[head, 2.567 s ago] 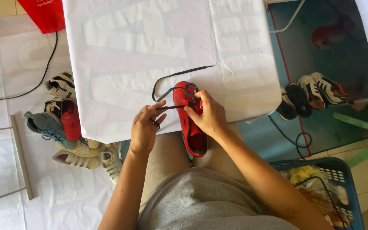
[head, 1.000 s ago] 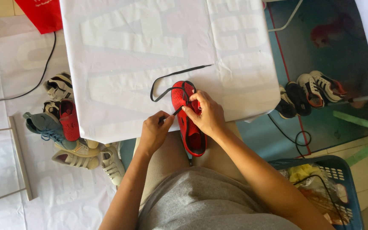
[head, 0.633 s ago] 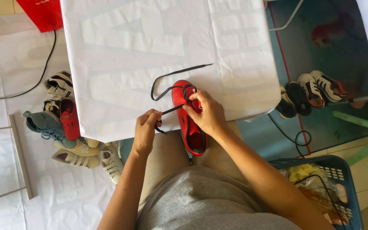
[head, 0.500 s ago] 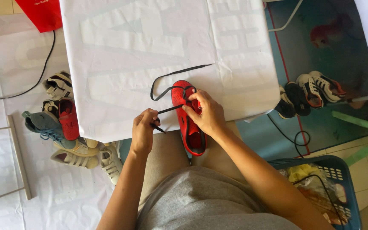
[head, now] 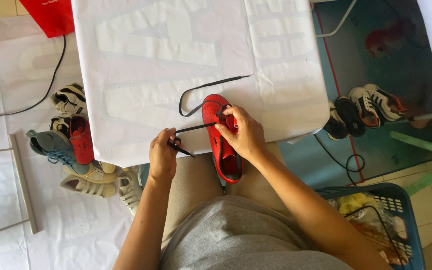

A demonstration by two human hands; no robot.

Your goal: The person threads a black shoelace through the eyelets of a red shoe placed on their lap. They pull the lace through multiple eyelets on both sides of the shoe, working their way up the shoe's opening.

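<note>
Sitting at the near edge of the white-covered tabletop (head: 141, 60), the person works on a red shoe (head: 221, 137) at the centre of the frame. The shoe lies toe up, its heel hanging past the tabletop's near edge over the person's lap. The right hand (head: 241, 132) grips the shoe's upper part, fingers closed around the eyelet area. The left hand (head: 163, 152), left of the shoe at the tabletop's edge, is closed on the end of a black lace (head: 196, 127), which runs taut from it to the shoe. A second length of the lace loops up and right over the cloth, lying loose.

Most of the tabletop above and left of the shoe is bare cloth. Below the left edge, a pile of shoes (head: 73, 145) lies on the floor. At right, more shoes (head: 363, 107) lie on a teal mat, and a blue basket (head: 391, 220) stands at lower right, close by the right arm.

Compared with half a second ago, the left hand has hardly shifted, holding the lace end at the same spot; the shoe and right hand are unchanged.
</note>
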